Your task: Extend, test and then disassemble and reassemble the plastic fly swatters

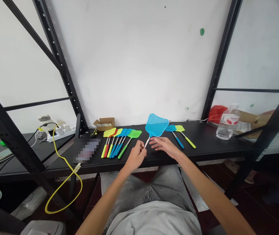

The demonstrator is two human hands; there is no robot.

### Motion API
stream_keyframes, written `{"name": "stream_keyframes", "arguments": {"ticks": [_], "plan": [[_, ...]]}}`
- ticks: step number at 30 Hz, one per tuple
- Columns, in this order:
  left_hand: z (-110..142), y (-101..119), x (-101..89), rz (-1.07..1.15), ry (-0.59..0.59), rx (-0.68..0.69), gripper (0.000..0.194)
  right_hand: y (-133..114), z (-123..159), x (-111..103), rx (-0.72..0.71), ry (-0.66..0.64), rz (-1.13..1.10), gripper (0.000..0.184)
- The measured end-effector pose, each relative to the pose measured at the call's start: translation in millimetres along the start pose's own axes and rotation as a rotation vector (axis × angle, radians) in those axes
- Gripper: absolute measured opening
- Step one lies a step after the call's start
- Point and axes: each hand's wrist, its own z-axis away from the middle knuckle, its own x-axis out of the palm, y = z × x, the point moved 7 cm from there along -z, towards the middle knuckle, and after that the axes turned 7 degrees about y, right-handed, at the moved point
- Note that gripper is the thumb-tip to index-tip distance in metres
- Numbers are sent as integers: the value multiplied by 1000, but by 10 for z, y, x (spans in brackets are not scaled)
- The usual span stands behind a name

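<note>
A blue fly swatter (pixel 156 125) is held up over the middle of the black table, its head tilted upward. My left hand (pixel 137 153) is closed around the lower part of its handle. Beside the metal shaft, my right hand (pixel 165 146) has its fingers stretched out and apart; whether they touch the shaft I cannot tell. To the left lies a row of several fly swatters in yellow, red and blue, with a green fly swatter (pixel 134 134) at its right end. On the right lie another blue fly swatter (pixel 171 128) and a yellow fly swatter (pixel 190 142).
An open cardboard box (pixel 105 124) stands at the back left. A pixelated flat object (pixel 88 150) with a yellow cable (pixel 56 147) lies in front of it. At the right stand a water bottle (pixel 228 122) and a red plastic bag (pixel 217 114). Black shelf posts frame both sides.
</note>
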Motion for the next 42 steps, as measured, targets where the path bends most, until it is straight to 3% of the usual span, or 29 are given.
{"name": "stream_keyframes", "arguments": {"ticks": [4,8,15,22,29,37,42], "plan": [[13,-45,84,59,-19,-14,16,60,1,180,-44,-20,-165,35],[18,-56,112,49,-47,-6,16,120,-19,147,-63,24,-215,30],[18,-82,122,26,-73,-21,30,182,-55,137,-144,16,-171,25],[3,-52,137,15,-104,4,33,162,-64,115,-233,87,-133,25],[-29,-61,175,34,-158,-17,33,150,-61,132,-237,103,-132,27],[14,-48,223,248,-259,-136,42,164,-83,136,-204,142,-222,33],[16,-42,211,200,-260,-100,44,150,-89,140,-177,167,-271,34]]}}
